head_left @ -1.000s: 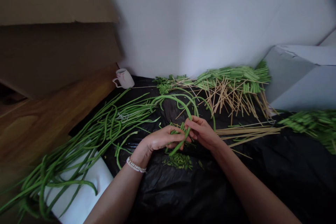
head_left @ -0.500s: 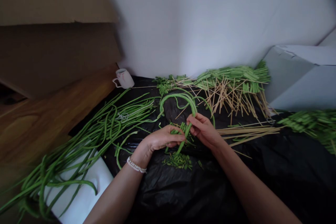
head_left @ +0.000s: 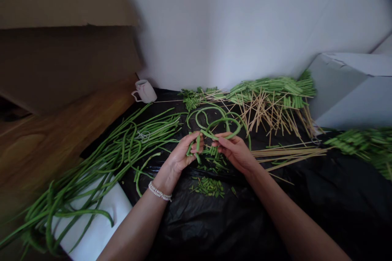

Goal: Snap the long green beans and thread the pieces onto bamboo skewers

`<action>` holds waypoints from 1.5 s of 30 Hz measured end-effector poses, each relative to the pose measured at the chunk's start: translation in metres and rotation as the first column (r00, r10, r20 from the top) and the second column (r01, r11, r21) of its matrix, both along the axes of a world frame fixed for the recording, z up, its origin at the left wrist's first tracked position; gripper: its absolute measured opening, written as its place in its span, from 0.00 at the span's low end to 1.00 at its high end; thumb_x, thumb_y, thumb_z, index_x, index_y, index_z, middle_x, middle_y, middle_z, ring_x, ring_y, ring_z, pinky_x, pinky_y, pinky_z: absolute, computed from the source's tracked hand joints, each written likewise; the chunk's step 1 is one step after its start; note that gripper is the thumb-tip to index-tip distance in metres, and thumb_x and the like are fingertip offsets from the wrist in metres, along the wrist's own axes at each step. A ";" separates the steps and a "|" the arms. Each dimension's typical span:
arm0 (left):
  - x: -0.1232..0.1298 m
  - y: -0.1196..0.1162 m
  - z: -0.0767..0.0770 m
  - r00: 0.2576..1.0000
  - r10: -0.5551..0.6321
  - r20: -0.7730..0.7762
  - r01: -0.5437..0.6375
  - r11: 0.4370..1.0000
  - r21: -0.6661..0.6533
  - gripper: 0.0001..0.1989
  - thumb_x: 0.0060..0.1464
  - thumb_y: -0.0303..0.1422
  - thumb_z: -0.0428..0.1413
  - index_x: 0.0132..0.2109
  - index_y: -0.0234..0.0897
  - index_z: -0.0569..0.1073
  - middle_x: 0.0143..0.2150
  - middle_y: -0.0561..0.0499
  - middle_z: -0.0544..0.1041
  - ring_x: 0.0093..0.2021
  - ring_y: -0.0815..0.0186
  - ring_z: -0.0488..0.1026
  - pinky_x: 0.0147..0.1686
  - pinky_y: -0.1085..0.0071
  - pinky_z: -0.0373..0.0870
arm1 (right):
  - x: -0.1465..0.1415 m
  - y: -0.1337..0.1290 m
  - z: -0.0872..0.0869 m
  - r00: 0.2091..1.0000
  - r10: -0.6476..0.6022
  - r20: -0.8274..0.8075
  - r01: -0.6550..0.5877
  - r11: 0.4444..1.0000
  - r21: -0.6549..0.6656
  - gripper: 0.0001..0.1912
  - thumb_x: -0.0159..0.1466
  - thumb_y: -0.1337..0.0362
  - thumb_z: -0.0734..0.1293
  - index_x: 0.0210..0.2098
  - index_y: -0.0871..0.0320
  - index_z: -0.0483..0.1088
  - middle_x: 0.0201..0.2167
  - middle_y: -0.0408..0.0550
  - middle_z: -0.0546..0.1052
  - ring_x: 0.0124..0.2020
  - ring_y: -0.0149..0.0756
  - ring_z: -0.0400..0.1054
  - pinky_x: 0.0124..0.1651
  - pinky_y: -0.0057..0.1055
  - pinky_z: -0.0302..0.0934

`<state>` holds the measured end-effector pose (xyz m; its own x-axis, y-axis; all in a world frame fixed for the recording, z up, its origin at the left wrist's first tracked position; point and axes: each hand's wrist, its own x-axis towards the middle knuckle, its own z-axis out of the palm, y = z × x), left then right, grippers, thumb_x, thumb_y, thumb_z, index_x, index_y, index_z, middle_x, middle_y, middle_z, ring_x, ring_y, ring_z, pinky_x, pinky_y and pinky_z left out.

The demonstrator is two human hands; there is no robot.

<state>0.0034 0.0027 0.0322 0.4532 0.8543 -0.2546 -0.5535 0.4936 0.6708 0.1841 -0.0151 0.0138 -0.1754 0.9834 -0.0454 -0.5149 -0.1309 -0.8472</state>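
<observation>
My left hand, with a beaded bracelet at the wrist, is closed round short cut green bean pieces. Its fingertips also meet the end of a long green bean, which loops up and away in front of both hands. That bean is pinched in my right hand, close to the left one. Below the hands, small cut pieces lie on black plastic sheeting. More cut pieces are partly hidden behind my fingers.
Long beans spread across the left over a white sheet. A mug stands by the wall. Skewered beans lie at the back, loose sticks to the right. More skewered beans and a white box are farther right.
The long bean has swung from hanging down between my hands to a coiled loop above them. Short pieces now show in my left hand, which has turned and moved slightly up.
</observation>
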 end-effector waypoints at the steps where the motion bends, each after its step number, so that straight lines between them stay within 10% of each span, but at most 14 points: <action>1: 0.001 -0.001 0.001 0.998 -0.005 0.061 0.008 0.999 -0.042 0.11 0.53 0.29 0.59 0.29 0.33 0.64 0.22 0.61 0.53 0.17 0.81 0.51 0.15 0.85 0.50 | -0.001 -0.001 0.001 1.000 0.014 0.001 -0.014 1.000 0.011 0.12 0.51 0.58 0.77 0.33 0.56 0.78 0.28 0.46 0.79 0.31 0.32 0.73 0.30 0.26 0.63; 10: -0.009 -0.006 0.016 0.969 0.085 0.230 -0.084 0.996 -0.016 0.14 0.53 0.28 0.55 0.25 0.36 0.56 0.21 0.60 0.53 0.15 0.81 0.48 0.13 0.85 0.48 | 0.012 0.006 0.004 0.987 -0.070 -0.145 0.063 0.996 -0.055 0.13 0.52 0.55 0.76 0.26 0.57 0.73 0.20 0.39 0.70 0.20 0.24 0.59 0.23 0.23 0.56; 13: -0.007 0.001 0.008 0.990 0.123 -0.067 -0.113 0.983 0.142 0.13 0.52 0.32 0.57 0.26 0.36 0.61 0.21 0.59 0.59 0.16 0.79 0.50 0.14 0.82 0.48 | 0.016 0.008 0.002 0.986 -0.093 -0.138 0.088 0.995 -0.041 0.13 0.53 0.56 0.76 0.27 0.57 0.73 0.20 0.39 0.70 0.21 0.25 0.60 0.22 0.24 0.56; 16: 0.000 0.006 -0.004 0.808 0.350 -0.475 -0.162 0.906 0.391 0.11 0.52 0.36 0.60 0.28 0.35 0.68 0.20 0.58 0.65 0.18 0.77 0.55 0.18 0.79 0.52 | 0.013 0.006 0.001 0.994 -0.043 -0.102 0.040 0.999 -0.035 0.12 0.51 0.58 0.77 0.28 0.57 0.74 0.24 0.41 0.73 0.23 0.25 0.62 0.24 0.23 0.57; 19: 0.002 0.006 -0.010 0.617 0.474 -0.628 -0.070 0.828 0.557 0.11 0.53 0.39 0.60 0.33 0.34 0.75 0.25 0.54 0.73 0.26 0.73 0.66 0.29 0.76 0.63 | 0.010 0.003 0.000 0.998 -0.012 -0.069 0.008 0.999 -0.051 0.12 0.50 0.60 0.78 0.30 0.57 0.75 0.29 0.43 0.77 0.26 0.25 0.65 0.27 0.23 0.60; 23: 0.000 0.003 -0.007 0.555 0.525 -0.646 0.088 0.735 0.673 0.14 0.57 0.41 0.56 0.37 0.35 0.80 0.38 0.46 0.81 0.40 0.63 0.74 0.44 0.68 0.66 | 0.009 0.001 0.000 1.000 0.006 -0.009 -0.006 0.999 -0.049 0.15 0.49 0.60 0.78 0.34 0.56 0.76 0.30 0.43 0.78 0.27 0.26 0.68 0.30 0.24 0.61; 28: 0.001 -0.003 -0.007 0.518 0.570 -0.638 0.317 0.564 0.762 0.12 0.58 0.40 0.57 0.37 0.38 0.82 0.33 0.48 0.81 0.36 0.63 0.73 0.41 0.67 0.66 | 0.006 0.001 -0.002 0.996 0.004 0.090 -0.004 1.000 -0.005 0.16 0.49 0.58 0.78 0.34 0.56 0.76 0.29 0.43 0.78 0.28 0.27 0.68 0.32 0.25 0.61; 45: 0.002 -0.007 -0.007 0.356 0.654 -0.668 0.602 0.386 0.699 0.11 0.59 0.38 0.56 0.43 0.39 0.79 0.35 0.49 0.80 0.37 0.63 0.71 0.43 0.66 0.64 | 0.011 0.008 -0.010 0.965 -0.124 0.232 0.093 0.986 0.141 0.13 0.53 0.56 0.75 0.34 0.55 0.75 0.30 0.42 0.77 0.28 0.29 0.67 0.35 0.29 0.62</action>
<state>0.0056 -0.0046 0.0254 0.4937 0.7918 0.3597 0.5792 -0.6079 0.5432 0.1952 -0.0068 0.0035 -0.0665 0.9963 0.0540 -0.3007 0.0316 -0.9532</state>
